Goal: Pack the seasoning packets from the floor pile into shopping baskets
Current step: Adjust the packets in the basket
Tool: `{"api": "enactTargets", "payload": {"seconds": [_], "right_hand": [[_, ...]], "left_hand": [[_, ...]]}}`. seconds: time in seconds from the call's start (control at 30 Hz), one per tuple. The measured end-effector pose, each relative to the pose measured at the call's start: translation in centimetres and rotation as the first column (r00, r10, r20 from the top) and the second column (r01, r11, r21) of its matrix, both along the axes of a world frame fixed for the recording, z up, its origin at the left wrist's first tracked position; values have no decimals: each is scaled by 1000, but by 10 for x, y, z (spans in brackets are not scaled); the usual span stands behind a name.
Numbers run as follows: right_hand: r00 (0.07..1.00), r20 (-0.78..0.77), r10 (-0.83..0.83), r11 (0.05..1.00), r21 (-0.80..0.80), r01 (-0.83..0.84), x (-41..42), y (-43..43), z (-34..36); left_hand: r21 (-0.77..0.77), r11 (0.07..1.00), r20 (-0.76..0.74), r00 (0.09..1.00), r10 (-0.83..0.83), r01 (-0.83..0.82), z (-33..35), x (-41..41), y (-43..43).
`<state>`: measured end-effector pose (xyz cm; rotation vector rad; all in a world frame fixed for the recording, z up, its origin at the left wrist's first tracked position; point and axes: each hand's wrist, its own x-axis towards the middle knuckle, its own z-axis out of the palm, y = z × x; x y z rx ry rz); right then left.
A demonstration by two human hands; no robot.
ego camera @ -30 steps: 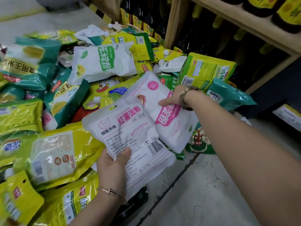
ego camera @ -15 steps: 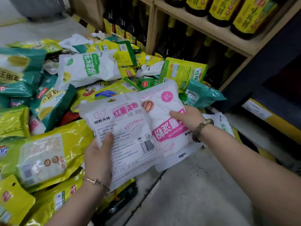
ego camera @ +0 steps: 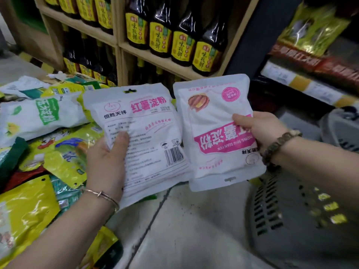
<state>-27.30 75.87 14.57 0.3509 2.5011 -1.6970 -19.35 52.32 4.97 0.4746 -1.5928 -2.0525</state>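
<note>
My left hand (ego camera: 108, 160) grips a white starch packet (ego camera: 147, 133) with pink lettering, its printed back and barcode facing me. My right hand (ego camera: 258, 127) holds a second white packet (ego camera: 215, 131) with a pink band, upside down, thumb on its front. Both packets are lifted side by side above the floor. The pile of seasoning packets (ego camera: 44, 133), yellow, green and white, lies on the floor at left. A grey perforated shopping basket (ego camera: 281, 214) stands at lower right, under my right forearm, with yellow packets showing through its wall.
Wooden shelves (ego camera: 171, 65) of dark sauce bottles with yellow labels stand behind the pile. More shelving with price strips (ego camera: 303, 84) runs at the right. A second grey basket rim (ego camera: 342, 129) shows at the right edge. Bare concrete floor (ego camera: 184, 230) lies between pile and basket.
Both hands have lifted their white packets off the pile and carried them rightward; the right packet is now separate from the left one. The view has swung right, revealing the grey basket.
</note>
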Motion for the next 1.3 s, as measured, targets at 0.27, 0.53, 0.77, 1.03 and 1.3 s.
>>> {"api": "enactTargets", "payload": {"seconds": [0.27,0.53,0.77,1.03,1.3], "right_hand": [[969,-156,-193,979,27,200,41,82,72],[915,-292,-278,961,-99,260,66,176,136],[864,-321,-389,919,-73,387,97,291,167],[809,-54,-585,811,-36,584,121,421,106],[825,25,-565,815,169,554,113,488,48]], "left_hand": [[3,971,-98,967,-237,238,60,0,73],[4,899,-203,880,-429,439,136,-3,151],[-24,765,-225,742,-632,644,174,-20,259],[-57,613,95,616,-782,788,153,-30,395],[-250,530,330,586,-740,810,100,-33,486]]}}
